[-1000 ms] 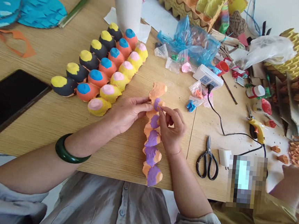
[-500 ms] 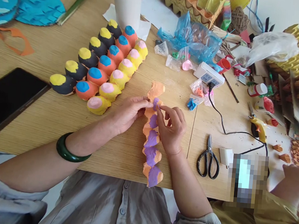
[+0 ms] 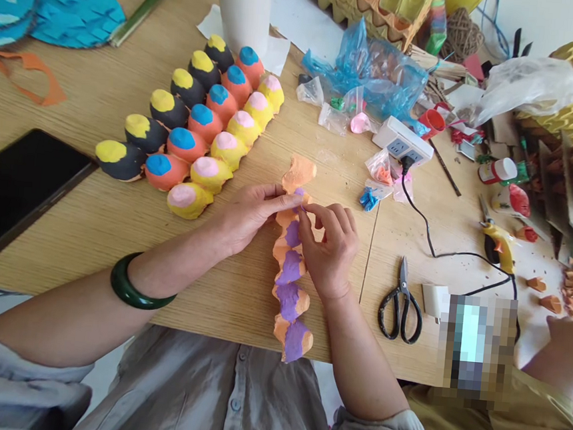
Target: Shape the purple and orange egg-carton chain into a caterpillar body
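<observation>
An orange egg-carton strip (image 3: 283, 251) stretches from the table's middle toward its front edge. Purple clay (image 3: 289, 300) covers patches of its lower cups, while the top cup shows bare orange. My left hand (image 3: 256, 214) grips the strip near its upper end, thumb on top and other fingers partly hidden behind it. My right hand (image 3: 331, 246) pinches with thumb and index finger at purple clay on the second cup, right beside my left thumb. To the left stand three rows of carton cups (image 3: 201, 127), black with yellow, orange with blue and yellow with pink tops.
A black phone (image 3: 22, 198) lies at the left. On the right are scissors (image 3: 401, 305), a power strip (image 3: 403, 140) with its cord, a glue gun (image 3: 498, 248) and small clay bags (image 3: 377, 176). Another person's hand (image 3: 565, 353) shows at the far right.
My left thumb has slid slightly right across the second cup, toward my right fingertips. The strip stays nearly in place, and my right hand keeps its pinch.
</observation>
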Tool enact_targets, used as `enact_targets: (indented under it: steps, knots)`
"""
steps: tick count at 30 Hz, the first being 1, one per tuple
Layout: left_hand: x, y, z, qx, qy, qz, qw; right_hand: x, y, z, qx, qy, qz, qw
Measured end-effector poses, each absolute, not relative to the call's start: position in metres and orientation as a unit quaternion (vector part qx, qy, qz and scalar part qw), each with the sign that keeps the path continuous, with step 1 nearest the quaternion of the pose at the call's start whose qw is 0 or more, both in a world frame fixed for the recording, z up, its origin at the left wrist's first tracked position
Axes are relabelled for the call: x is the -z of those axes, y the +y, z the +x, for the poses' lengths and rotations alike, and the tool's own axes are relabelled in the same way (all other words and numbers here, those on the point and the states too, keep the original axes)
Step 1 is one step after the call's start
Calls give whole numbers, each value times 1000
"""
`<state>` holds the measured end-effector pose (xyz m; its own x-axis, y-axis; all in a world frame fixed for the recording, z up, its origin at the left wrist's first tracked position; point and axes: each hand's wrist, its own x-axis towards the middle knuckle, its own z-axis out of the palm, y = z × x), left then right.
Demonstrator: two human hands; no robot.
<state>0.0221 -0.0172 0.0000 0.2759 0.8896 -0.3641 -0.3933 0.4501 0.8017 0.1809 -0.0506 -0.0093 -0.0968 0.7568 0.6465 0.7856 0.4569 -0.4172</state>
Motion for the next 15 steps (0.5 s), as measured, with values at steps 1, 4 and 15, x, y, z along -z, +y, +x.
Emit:
enact_targets:
  steps: [1, 4, 15]
  knots:
    - [1, -17, 22, -435, 421, 298, 738, 9, -51, 181, 12, -740, -523, 423]
    - [3, -17, 21, -443, 420, 303, 732, 9, -51, 180, -6, -742, -519, 425]
    - [-1, -17, 18, -441, 437, 315, 718, 2, -55, 179, -145, -703, -520, 463]
